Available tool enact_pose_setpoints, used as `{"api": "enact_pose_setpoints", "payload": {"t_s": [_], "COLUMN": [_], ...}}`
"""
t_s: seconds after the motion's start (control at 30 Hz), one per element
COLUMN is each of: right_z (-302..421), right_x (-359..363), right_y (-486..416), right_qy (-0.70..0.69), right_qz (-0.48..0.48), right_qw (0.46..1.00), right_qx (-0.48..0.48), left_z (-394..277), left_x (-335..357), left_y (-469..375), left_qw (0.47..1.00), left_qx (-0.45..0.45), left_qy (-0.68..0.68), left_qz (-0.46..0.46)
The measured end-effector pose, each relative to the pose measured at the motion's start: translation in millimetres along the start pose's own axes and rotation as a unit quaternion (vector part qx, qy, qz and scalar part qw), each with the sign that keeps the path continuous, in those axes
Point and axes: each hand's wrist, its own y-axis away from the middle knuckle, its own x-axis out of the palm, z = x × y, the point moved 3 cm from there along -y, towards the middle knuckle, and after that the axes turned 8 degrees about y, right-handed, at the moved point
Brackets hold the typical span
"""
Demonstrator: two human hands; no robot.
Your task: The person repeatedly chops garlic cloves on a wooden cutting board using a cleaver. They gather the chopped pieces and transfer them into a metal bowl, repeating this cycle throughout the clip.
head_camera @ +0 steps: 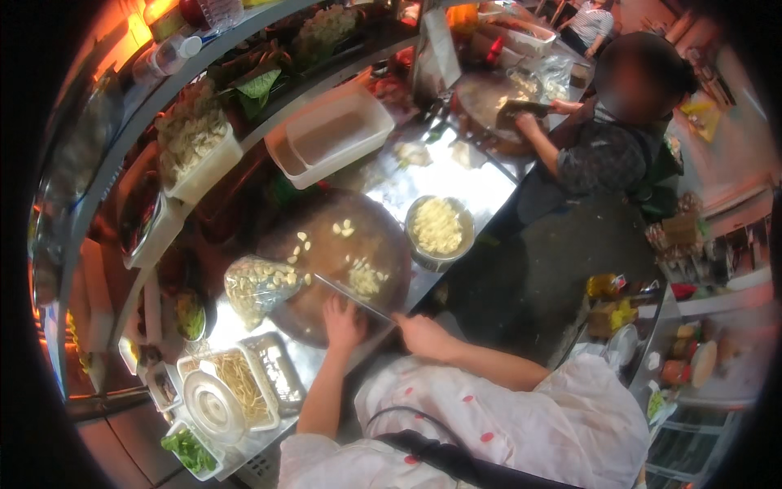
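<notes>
A round chopping board [324, 214] lies before me on a metal counter. My right hand [421, 333] grips the handle of a knife [354, 296], whose blade reaches over the board. Beside the blade, my left hand [343, 321] rests low on the board; whether its fingers hold anything is too blurred to tell. Cut garlic [365, 278] lies in a small pile beyond the blade, and several whole cloves [299, 244] are scattered farther up. An opened clear plastic bag of peeled garlic cloves [259, 284] sits at the board's left edge. Right of the board stands a metal pot [435, 263] full of pale cut garlic.
A white plastic bin [342, 137] stands behind the board. At the lower left are a tub of thin brown strands [272, 412] under a lid [214, 406] and a tray of greens [189, 451]. A co-worker [602, 147] cuts at another round board at upper right. A shelf [140, 101] runs overhead.
</notes>
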Motion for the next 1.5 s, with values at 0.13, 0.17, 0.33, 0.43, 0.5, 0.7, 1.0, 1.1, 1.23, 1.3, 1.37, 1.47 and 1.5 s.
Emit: {"api": "enact_pose_setpoints", "payload": {"t_s": [0.13, 0.17, 0.33, 0.43, 0.5, 0.7, 1.0, 1.1, 1.23, 1.3, 1.37, 1.47, 1.5], "right_z": [14, 14, -1, 7, 2, 8, -2, 3, -3, 3, 6, -6, -6], "right_x": [-19, -18, -4, -13, -7, -15, -5, -13, -3, -14, -17, 0, 2], "right_y": [6, 7, -5, 0, 1, -1, -10, 1, -10, -11, -3, -7, -11], "right_qy": [0.002, -0.002, 0.02, 0.03, 0.035, 0.029, 0.038, 0.013, 0.024, 0.024, 0.023, 0.024, 0.025], "right_qz": [0.009, 0.003, -0.005, 0.003, -0.002, 0.042, 0.006, 0.021, 0.023, 0.018, 0.02, 0.02, 0.019], "right_qw": [1.0, 1.0, 1.0, 0.999, 0.999, 0.999, 0.999, 1.0, 0.999, 0.999, 0.999, 0.999, 0.999], "right_qx": [-0.012, -0.019, -0.016, -0.019, -0.017, -0.008, -0.029, -0.018, -0.011, -0.018, -0.012, -0.013, -0.018], "left_z": [-3, -7, -7, -8, -8, 8, -1, -7, -5, 0, -1, -4, -4], "left_x": [-4, -9, -12, -12, -11, -4, -9, -15, -13, -11, -14, -17, -17], "left_y": [-2, -5, -5, -4, -4, 10, 2, 2, 2, -1, 4, 4, 3], "left_qw": [1.0, 1.0, 1.0, 1.0, 1.0, 0.989, 0.999, 1.0, 0.999, 0.999, 1.0, 1.0, 1.0], "left_qx": [-0.001, 0.0, -0.002, 0.002, 0.001, -0.088, 0.003, -0.003, 0.003, 0.002, 0.005, 0.008, 0.009], "left_qy": [0.005, 0.008, 0.008, 0.005, 0.0, -0.018, -0.026, -0.008, -0.028, -0.036, -0.019, -0.007, -0.008], "left_qz": [-0.013, -0.02, 0.004, -0.003, 0.002, 0.115, -0.02, -0.026, -0.021, -0.017, -0.009, -0.011, -0.016]}}
